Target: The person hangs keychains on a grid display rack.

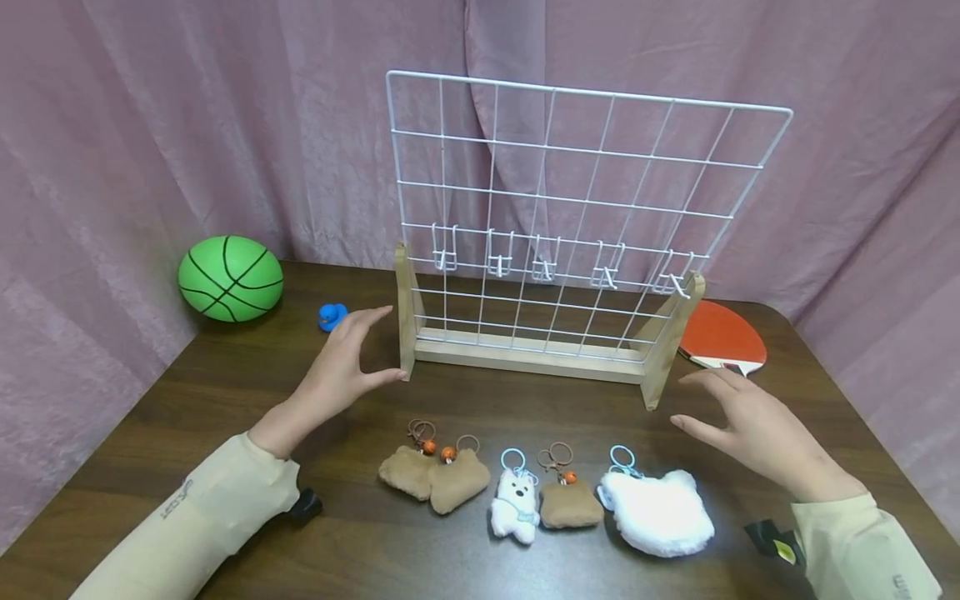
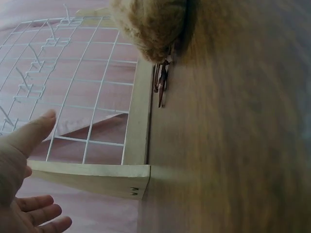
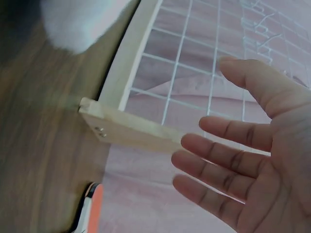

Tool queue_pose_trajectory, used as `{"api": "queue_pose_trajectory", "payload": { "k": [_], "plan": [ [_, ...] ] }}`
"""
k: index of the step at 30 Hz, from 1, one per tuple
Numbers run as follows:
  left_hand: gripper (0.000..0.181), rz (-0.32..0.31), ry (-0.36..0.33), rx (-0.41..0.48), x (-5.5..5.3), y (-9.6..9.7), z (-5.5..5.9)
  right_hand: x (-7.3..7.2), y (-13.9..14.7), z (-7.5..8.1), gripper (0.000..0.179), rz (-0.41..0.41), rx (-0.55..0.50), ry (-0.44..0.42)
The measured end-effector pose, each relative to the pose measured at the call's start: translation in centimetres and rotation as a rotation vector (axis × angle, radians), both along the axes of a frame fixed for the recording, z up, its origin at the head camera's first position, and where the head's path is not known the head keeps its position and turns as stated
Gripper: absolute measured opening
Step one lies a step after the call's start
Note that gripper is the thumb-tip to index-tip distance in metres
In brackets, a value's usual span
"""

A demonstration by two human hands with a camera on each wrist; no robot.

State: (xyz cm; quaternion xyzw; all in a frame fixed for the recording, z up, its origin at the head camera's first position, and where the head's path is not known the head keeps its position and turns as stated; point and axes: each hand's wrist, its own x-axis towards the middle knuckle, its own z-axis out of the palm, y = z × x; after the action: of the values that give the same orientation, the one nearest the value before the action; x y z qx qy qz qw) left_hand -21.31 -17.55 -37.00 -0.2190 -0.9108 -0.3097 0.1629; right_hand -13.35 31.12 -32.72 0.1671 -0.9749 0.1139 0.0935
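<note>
My left hand [image 1: 333, 367] is beside the left wooden foot of a white wire grid rack [image 1: 517, 192], fingers spread, holding nothing. On the other side, my right hand [image 1: 757, 425] hovers near the right wooden foot [image 1: 671, 342], thumb apart from the fingers and nothing between them. Several white hooks [image 1: 543, 268] hang in a row on the grid. In front of the rack lie plush keychains: two brown ones [image 1: 459, 481] side by side, a small white bear [image 1: 515, 506], another brown one [image 1: 572, 505] and a larger white fluffy one [image 1: 660, 512].
A green ball [image 1: 230, 278] sits at the back left of the wooden table [image 1: 360, 533], with a small blue duck [image 1: 331, 317] near it. A red table tennis paddle [image 1: 723, 333] lies behind the right foot. Pink curtains [image 1: 225, 125] hang behind.
</note>
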Motion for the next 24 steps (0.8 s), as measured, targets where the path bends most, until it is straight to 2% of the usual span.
{"api": "queue_pose_trajectory", "payload": {
  "k": [5,13,18,24],
  "plan": [
    [0.083,-0.014,-0.031,0.117,-0.6,0.4,-0.3,0.2,-0.6,0.1,0.043,0.089,-0.039,0.061],
    [0.076,-0.034,-0.061,0.236,-1.6,0.9,-0.7,-0.2,-1.1,-0.8,0.042,0.213,-0.092,0.125],
    [0.068,-0.024,-0.102,0.321,-1.9,1.0,-0.7,-0.3,-1.2,-1.4,0.042,0.261,-0.159,0.091],
    [0.063,-0.035,-0.176,0.386,-2.4,1.2,-1.0,-0.2,-1.4,-2.0,0.040,0.261,-0.190,0.001]
  ]
}}
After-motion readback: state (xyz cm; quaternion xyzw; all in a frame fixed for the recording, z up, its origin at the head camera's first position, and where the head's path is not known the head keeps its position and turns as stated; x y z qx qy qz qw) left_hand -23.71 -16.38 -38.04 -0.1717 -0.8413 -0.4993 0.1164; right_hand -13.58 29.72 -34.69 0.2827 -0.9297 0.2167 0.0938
